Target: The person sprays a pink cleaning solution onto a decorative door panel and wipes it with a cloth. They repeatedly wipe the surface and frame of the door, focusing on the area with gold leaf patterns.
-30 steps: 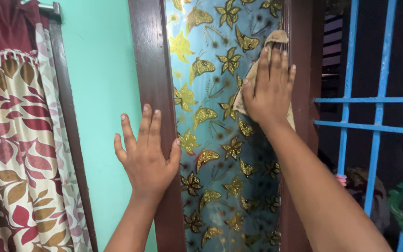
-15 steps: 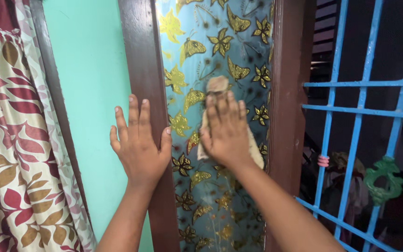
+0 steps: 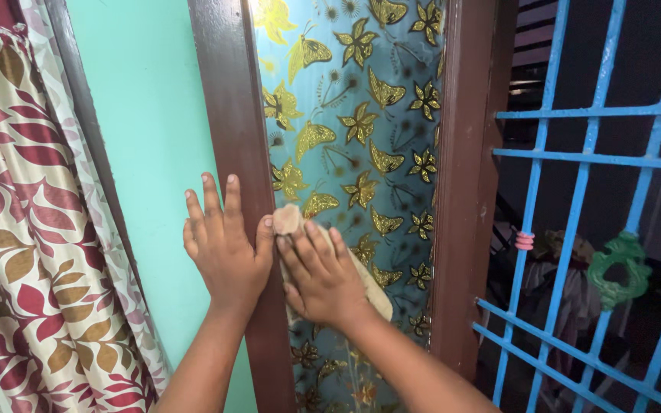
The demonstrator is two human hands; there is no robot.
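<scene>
Right hand (image 3: 321,277) lies flat with fingers spread, pressing a small beige cloth (image 3: 288,220) against the blue glass panel (image 3: 361,115) patterned with gold butterflies and flowers; the cloth shows above the fingertips and below the palm. Left hand (image 3: 223,248) is open too, palm flat on the dark brown wooden frame (image 3: 223,92) just left of the glass, its thumb touching the cloth's edge. Farther left are a turquoise wall (image 3: 147,115) and a leaf-print curtain (image 3: 24,229). Right of the panel stands a blue metal grille (image 3: 590,153).
</scene>
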